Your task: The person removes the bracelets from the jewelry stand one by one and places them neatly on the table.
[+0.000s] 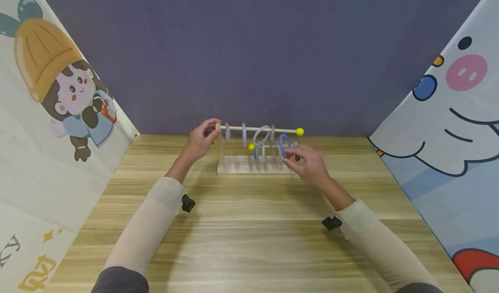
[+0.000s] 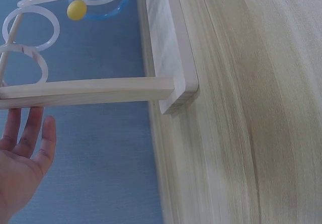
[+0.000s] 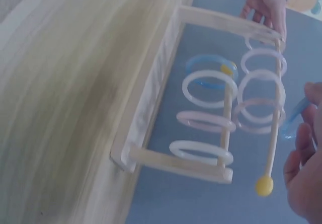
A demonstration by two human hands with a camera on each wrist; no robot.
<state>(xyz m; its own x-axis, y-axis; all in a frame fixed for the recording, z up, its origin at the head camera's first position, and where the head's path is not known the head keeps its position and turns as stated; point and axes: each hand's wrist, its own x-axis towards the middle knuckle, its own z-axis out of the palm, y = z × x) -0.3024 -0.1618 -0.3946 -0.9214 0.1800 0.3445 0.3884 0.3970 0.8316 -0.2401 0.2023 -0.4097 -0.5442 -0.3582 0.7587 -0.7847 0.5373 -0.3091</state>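
Wood-grain table, dark wall behind, cartoon-printed panels both sides. Wooden ring rack stands near table's far edge. My left hand pinches its left post up top; my right hand pinches a blue ring by the rack's right end.

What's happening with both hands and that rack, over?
Left hand holding wooden ring rack. Right hand pinching blue ring. Nothing visibly blocking upper yellow ball.
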